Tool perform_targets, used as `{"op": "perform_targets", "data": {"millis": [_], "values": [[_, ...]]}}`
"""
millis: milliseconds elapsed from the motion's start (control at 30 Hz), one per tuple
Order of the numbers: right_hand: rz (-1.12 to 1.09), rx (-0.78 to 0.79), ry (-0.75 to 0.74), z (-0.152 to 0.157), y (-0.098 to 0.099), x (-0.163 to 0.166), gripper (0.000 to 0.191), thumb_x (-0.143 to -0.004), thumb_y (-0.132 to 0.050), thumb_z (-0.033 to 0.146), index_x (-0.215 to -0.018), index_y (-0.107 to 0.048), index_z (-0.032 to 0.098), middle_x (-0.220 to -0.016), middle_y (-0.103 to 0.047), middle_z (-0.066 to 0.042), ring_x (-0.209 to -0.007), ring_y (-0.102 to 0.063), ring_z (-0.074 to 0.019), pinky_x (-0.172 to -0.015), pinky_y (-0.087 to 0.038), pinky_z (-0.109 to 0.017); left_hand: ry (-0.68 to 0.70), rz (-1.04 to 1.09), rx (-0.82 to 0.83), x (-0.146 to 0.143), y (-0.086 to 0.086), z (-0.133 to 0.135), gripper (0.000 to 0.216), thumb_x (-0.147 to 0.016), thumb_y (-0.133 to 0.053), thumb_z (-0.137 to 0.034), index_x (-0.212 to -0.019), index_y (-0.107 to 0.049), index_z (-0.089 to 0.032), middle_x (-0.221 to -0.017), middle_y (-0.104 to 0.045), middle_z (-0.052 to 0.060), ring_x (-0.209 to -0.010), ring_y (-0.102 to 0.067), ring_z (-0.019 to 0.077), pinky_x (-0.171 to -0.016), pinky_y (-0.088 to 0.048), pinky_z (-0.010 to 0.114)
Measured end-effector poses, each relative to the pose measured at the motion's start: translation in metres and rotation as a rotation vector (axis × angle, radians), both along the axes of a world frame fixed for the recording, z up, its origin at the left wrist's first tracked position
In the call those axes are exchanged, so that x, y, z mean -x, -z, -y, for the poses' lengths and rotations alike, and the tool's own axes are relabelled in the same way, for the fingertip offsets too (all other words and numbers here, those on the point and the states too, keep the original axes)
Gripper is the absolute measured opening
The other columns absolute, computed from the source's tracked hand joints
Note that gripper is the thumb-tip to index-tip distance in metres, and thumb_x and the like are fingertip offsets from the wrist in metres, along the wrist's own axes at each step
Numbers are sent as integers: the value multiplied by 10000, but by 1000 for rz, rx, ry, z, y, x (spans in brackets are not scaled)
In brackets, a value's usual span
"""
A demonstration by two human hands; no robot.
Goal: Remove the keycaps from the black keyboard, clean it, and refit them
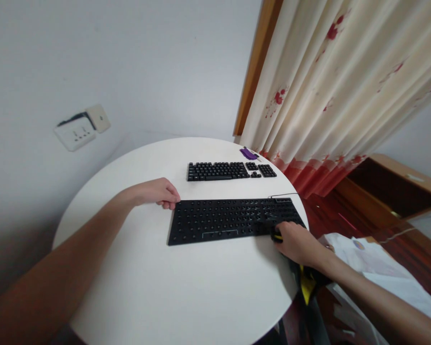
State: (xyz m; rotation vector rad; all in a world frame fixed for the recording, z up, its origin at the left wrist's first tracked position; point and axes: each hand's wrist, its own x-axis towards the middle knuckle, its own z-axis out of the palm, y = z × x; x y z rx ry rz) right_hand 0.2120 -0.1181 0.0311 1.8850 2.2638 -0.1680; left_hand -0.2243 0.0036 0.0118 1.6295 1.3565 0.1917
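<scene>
A black keyboard base (pixel 215 223) with bare switches and no keycaps lies flat on the white round table (pixel 187 282). My left hand (pixel 165 194) is closed, its fingers pinching the base's far left corner. Over the base's near right part, my right hand (pixel 296 242) is wrapped round a black tool with yellow marks (pixel 276 235); its dark end reaches over the switches, and its kind is unclear. A black and yellow part (pixel 307 285) hangs below that hand, beside the table edge. Behind the base, black keycaps (pixel 217 171) lie set out in keyboard order.
A small purple item (pixel 248 153) lies at the table's far right edge. A thin cable (pixel 285 194) runs from the base over the right edge. Beyond are a curtain (pixel 309 96), a wooden cabinet (pixel 398 177) and white bags (pixel 377 263). A socket (pixel 75 134) is on the wall.
</scene>
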Motion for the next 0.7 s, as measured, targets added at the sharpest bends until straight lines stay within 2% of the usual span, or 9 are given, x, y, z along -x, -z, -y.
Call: {"op": "perform_targets", "data": {"millis": [67, 233, 400, 533, 700], "values": [[-68, 38, 16, -3, -4, -11, 144, -776, -628, 225, -876, -700, 149, -912, -754, -157, -862, -727, -292, -688, -464, -300, 4, -3, -6, 0, 0, 0, 218, -678, -641, -321, -803, -759, -185, -760, -753, 58, -707, -658, 174, -628, -461, 248], [-229, -74, 162, -29, -19, -38, 107, -762, -616, 204, -810, -697, 155, -812, -748, -101, -776, -711, -222, -624, -423, -243, 19, -15, -5, 0, -2, 0, 218, -686, -624, -315, -804, -759, -192, -766, -754, 48, -714, -662, 168, -620, -453, 238], [-233, -70, 162, -46, -10, -30, 111, -749, -623, 210, -801, -699, 149, -799, -737, -96, -748, -686, -203, -606, -407, -242, -4, -4, 18, -5, -8, 5, 215, -670, -630, -308, -796, -749, -181, -754, -750, 51, -696, -658, 162, -611, -454, 233], [-170, -37, 157, -44, 1, -23, 147, -751, -618, 218, -842, -702, 139, -832, -736, -117, -778, -692, -220, -628, -416, -256, -41, 18, 43, -8, -10, 8, 227, -656, -666, -331, -793, -739, -166, -750, -747, 62, -687, -660, 161, -642, -489, 242], [-115, 21, 62, -26, 0, -30, 215, -728, -637, 213, -915, -706, 133, -947, -741, -156, -900, -696, -265, -697, -446, -276, -69, 42, 84, -5, -4, 3, 249, -633, -700, -335, -813, -740, -167, -769, -751, 65, -722, -681, 174, -715, -534, 268]]}}
